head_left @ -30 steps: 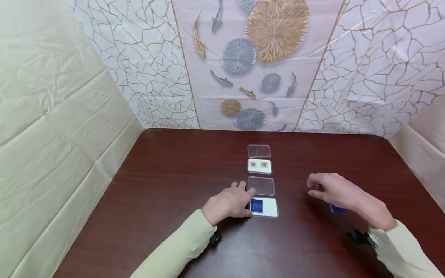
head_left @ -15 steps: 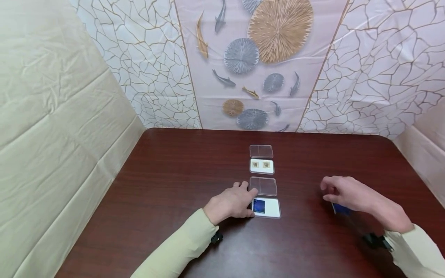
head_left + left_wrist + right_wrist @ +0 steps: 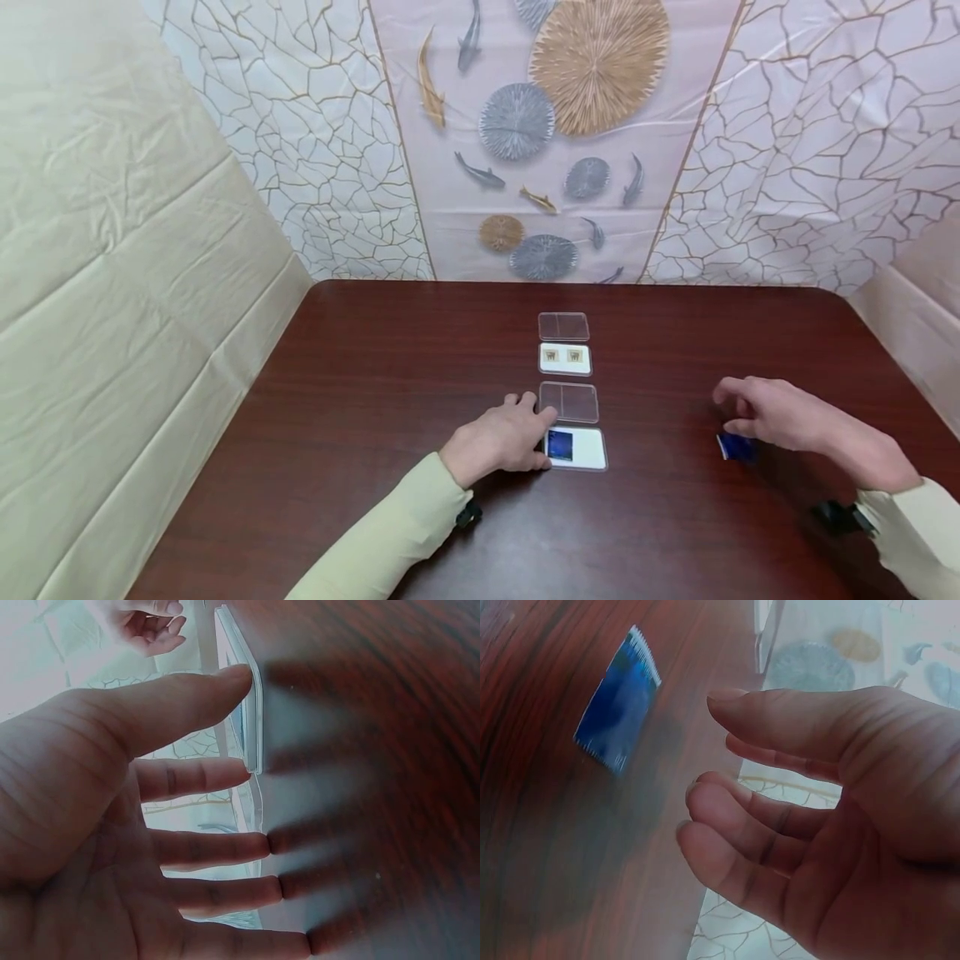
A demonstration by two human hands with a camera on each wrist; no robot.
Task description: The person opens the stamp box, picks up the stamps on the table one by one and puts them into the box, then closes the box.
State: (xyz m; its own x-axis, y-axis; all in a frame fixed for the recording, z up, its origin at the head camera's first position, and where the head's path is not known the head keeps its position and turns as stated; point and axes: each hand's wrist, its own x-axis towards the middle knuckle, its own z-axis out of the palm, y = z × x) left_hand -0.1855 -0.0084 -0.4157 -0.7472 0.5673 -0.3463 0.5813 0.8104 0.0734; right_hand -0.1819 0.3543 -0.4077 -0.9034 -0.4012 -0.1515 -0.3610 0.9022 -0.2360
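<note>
My left hand (image 3: 498, 437) rests at the left edge of the nearest clear plastic case (image 3: 591, 450), thumb and index fingertip right at its rim. The other fingers stretch out to the tabletop in the left wrist view. On the case's white base, a blue postage stamp (image 3: 559, 447) lies in the left half. Off to the right, my right hand (image 3: 780, 412) hovers with loosely bent fingers and nothing between them. Close by on the table lies a loose blue stamp (image 3: 622, 709), its toothed white edge showing in the right wrist view.
Just behind the near case lies its clear lid (image 3: 577, 402), opened flat. Farther back, a second case (image 3: 565, 368) holds two brownish stamps on white, with its own clear lid (image 3: 564, 327) behind it. A patterned cloth (image 3: 547, 167) hangs beyond the dark wooden table (image 3: 360, 375).
My right hand has shifted to the right, uncovering more of the loose blue stamp. The left hand has stayed at the case's edge.
</note>
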